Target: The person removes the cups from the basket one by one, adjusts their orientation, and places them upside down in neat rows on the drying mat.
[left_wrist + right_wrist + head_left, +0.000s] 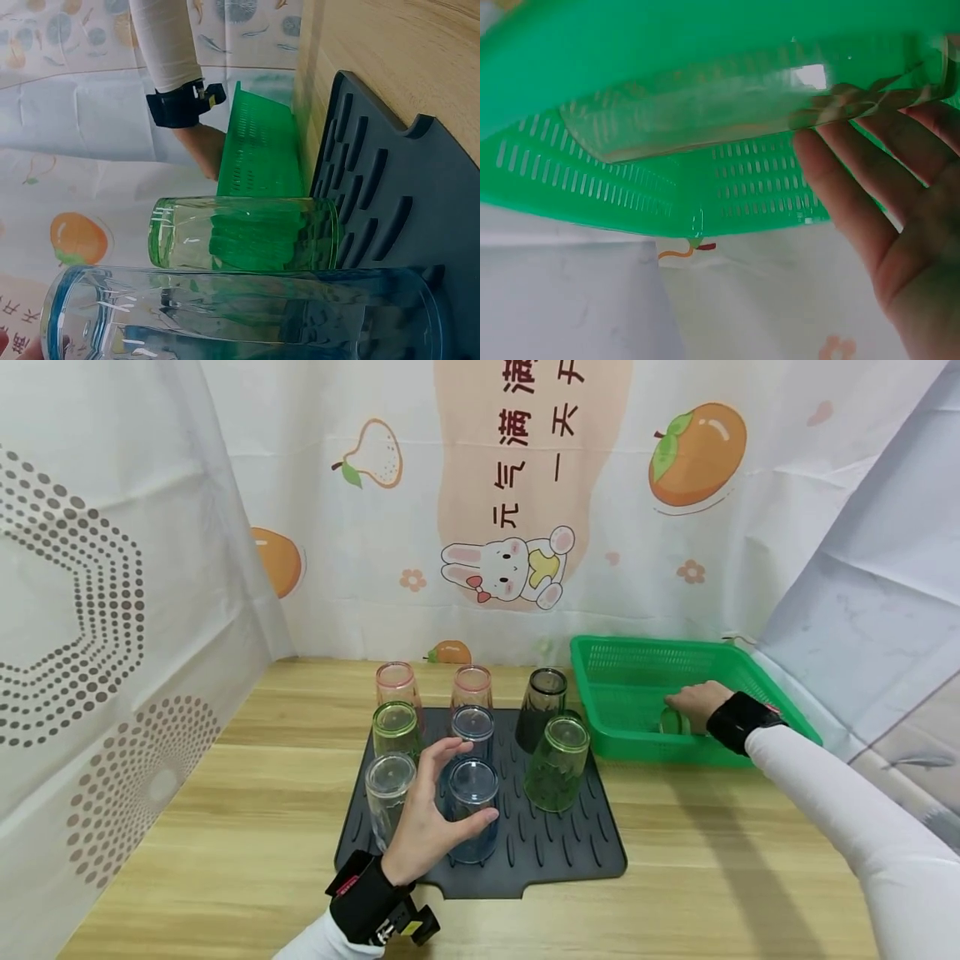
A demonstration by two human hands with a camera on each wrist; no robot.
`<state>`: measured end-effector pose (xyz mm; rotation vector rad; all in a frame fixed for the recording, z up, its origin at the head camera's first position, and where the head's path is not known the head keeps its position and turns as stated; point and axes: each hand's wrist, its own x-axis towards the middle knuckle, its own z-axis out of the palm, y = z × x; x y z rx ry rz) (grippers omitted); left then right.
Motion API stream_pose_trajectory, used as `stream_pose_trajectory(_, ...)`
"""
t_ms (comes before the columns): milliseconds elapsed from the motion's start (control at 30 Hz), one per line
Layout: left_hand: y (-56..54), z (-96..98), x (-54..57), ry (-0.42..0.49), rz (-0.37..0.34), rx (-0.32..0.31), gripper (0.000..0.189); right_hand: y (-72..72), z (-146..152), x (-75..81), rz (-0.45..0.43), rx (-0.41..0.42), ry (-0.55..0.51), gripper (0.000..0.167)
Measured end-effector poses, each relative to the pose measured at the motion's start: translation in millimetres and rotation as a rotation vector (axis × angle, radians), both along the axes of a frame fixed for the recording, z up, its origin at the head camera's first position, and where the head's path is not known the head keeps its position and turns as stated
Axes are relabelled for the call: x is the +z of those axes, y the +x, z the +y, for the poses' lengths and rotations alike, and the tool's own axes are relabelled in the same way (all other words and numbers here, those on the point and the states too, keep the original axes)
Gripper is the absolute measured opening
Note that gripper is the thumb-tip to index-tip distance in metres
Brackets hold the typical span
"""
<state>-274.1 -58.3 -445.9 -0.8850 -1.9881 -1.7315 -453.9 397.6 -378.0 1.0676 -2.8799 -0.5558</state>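
My left hand (pixel 427 827) is around the near side of an upside-down blue glass (pixel 474 835), thumb and fingers spread apart; whether they touch it is unclear. That blue glass fills the bottom of the left wrist view, fingertips just showing at its base. My right hand (pixel 701 703) reaches into a green basket (pixel 622 743) and grips a glass (pixel 705 112) lying on its side. This glass looks greenish through the basket, and its far side is hidden. Beside the blue glass, an upside-down green glass (pixel 557 764) stands on the dark drying mat (pixel 525 868).
Also upside down are a clear glass (pixel 386 802), a yellow-green glass (pixel 396 731), another blue glass (pixel 474 724), two pink glasses (pixel 395 681) at the back and a black glass (pixel 542 710) near the basket. A printed curtain (pixel 337 568) hangs behind the wooden table (pixel 247 827).
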Motion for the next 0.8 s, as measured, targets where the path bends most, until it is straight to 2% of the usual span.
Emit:
stream_pose_trajectory(100,10.0,1.1,17.7,0.006,0.000,0.007,0.081,-2.6,-3,11.2,-0.057,-0.071,-0.018,0.052)
stream_pose_trajectory(167,9.6,1.1,17.8,0.002,0.021,0.016,0.080,-1.9,-9,21.5,-0.080,-0.100,-0.053,0.067)
stream_pose_trajectory(200,9.0,1.1,16.5,0.004,0.027,0.016,0.080,-1.3,-12,26.4,-0.084,-0.106,-0.071,0.069)
stream_pose_trajectory(333,-4.0,-1.9,-7.8,-0.010,0.032,0.013,0.083,3.9,-26,48.8,-0.076,-0.120,-0.156,0.071)
stream_pose_trajectory(367,-3.0,-2.4,-6.2,-0.004,0.020,0.003,0.083,4.6,-28,53.9,-0.067,-0.121,-0.171,0.070)
stream_pose_trajectory(433,-6.3,-2.9,-11.7,-0.003,0.017,0.000,0.085,7.3,-33,65.1,-0.053,-0.119,-0.210,0.069)
stream_pose_trajectory(567,-5.8,-1.8,-8.2,0.014,0.046,-0.003,0.086,14.7,-45,86.0,-0.010,-0.112,-0.286,0.067)
stream_pose_trajectory(700,-15.4,-0.4,-19.9,0.017,0.040,0.006,0.088,28.8,-62,105.0,0.066,-0.060,-0.361,0.066)
stream_pose_trajectory(767,-21.5,0.2,-27.8,0.008,0.043,0.014,0.089,37.9,-75,114.2,0.099,-0.005,-0.390,0.067)
stream_pose_trajectory(800,-23.0,0.8,-28.4,0.007,0.053,0.017,0.089,42.6,-82,118.9,0.113,0.029,-0.398,0.068)
